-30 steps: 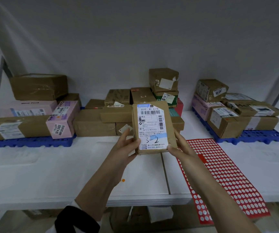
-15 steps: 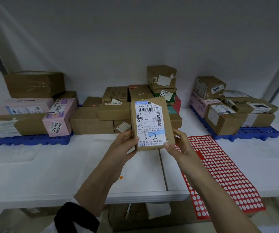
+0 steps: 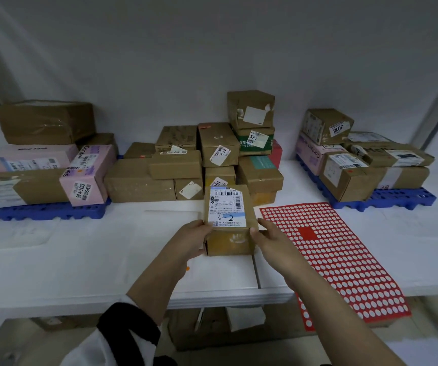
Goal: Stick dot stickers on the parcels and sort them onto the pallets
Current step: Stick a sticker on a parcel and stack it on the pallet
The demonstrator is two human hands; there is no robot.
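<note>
- The person is bringing the small brown parcel (image 3: 229,220) down. A second ago it was held up high in front of the stacks; now its bottom edge is sitting on, or just above, the white bench (image 3: 80,260).
- This is likely meaning the label has been read, and the parcel is being set down so a dot can go on it.
- The left hand (image 3: 194,233) is holding the parcel's left side, and the right hand (image 3: 268,237) is holding its right side. The grip of each hand is closed on the parcel, with the parcel sitting between them.
- The white label (image 3: 227,208) with "3-2" written on it is facing up, just past the fingertips.
- The red sticker sheet (image 3: 331,254) is lying just to the right of the right hand's grip, flat on the bench and hanging over its near edge.
- One blue pallet (image 3: 41,211) with parcels is waiting far out to the left of the grip, and another blue pallet (image 3: 397,198) far out to the right.
- The unsorted pile of boxes (image 3: 199,165) is standing just behind the held parcel.
</note>
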